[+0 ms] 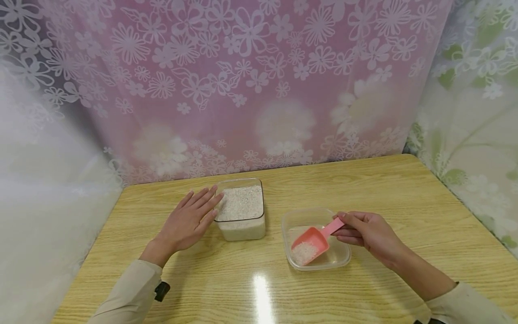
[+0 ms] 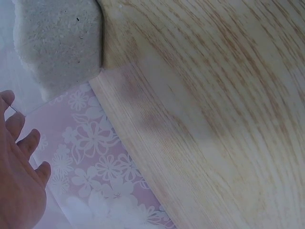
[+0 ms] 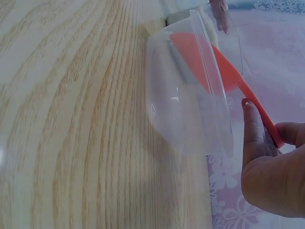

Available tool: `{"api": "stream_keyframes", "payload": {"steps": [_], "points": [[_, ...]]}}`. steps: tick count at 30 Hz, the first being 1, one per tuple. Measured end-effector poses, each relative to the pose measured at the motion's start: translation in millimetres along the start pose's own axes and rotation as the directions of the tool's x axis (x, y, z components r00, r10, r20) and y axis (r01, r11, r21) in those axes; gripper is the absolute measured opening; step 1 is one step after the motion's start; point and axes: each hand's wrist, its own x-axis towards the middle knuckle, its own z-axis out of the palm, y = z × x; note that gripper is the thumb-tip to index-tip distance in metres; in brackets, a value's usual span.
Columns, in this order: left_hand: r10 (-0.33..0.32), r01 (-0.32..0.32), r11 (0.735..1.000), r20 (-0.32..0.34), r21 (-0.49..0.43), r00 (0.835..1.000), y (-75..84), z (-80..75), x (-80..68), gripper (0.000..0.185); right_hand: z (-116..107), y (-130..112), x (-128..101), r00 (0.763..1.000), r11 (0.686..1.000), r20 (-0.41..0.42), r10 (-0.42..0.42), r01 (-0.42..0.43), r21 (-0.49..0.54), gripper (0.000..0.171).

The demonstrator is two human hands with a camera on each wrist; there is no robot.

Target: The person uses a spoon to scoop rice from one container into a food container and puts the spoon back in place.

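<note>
Rice (image 1: pixel 304 252) sits in the pink scoop (image 1: pixel 310 243) my right hand (image 1: pixel 370 234) pinches by its handle over the shallow clear tub (image 1: pixel 341 258) mid-surface. My left hand (image 1: pixel 190 222) rests spread against the full container (image 1: pixel 243 229). Tipping comes next, I judge, needing a slow wrist roll.

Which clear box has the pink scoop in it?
The shallow clear box by the right hand holds the pink scoop. The other box, beside the left hand, is full of rice.

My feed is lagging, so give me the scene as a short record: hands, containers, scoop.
left hand: fingers straight, flat against the side of the clear square plastic tub full of white rice
right hand: pinches the handle of the pink plastic scoop
scoop: holds some rice, inside the clear shallow plastic container
surface: light wooden table
</note>
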Motion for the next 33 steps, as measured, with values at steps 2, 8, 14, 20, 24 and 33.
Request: {"api": "stream_keyframes", "payload": {"steps": [2, 8, 14, 20, 24, 33], "points": [[-0.001, 0.001, 1.0, -0.002, -0.002, 1.0, -0.1, 0.4, 0.0, 0.052, 0.7, -0.2, -0.4, 1.0, 1.0, 0.002, -0.002, 0.002, -0.005, 0.039], [-0.011, 0.011, 1.0, 0.006, -0.012, 1.0, 0.1, 0.3, 0.0, 0.052, 1.8, -0.8, -0.6, 1.0, 1.0, 0.0, -0.006, 0.006, -0.024, 0.037], [-0.011, 0.011, 1.0, 0.012, -0.011, 1.0, 0.6, -0.7, 0.2, 0.052, 2.7, -1.8, -0.9, 1.0, 0.998, -0.015, -0.012, 0.011, -0.064, 0.043], [-0.011, 0.011, 1.0, 0.012, -0.009, 1.0, 0.3, -0.2, -0.2, 0.052, 5.7, -3.3, 0.2, 0.999, 0.986, -0.036, -0.031, 0.025, -0.167, 0.055], [-0.008, 0.008, 1.0, 0.012, -0.007, 1.0, -0.2, 0.6, -0.3, 0.051, 7.9, -4.9, -0.1, 0.998, 0.979, -0.046, -0.035, 0.025, -0.202, 0.059], [-0.006, 0.006, 1.0, 0.005, -0.011, 1.0, -0.9, 1.0, 0.1, 0.051, 9.3, -9.0, -1.7, 0.997, 0.97, -0.069, -0.04, 0.023, -0.241, 0.058]]}}
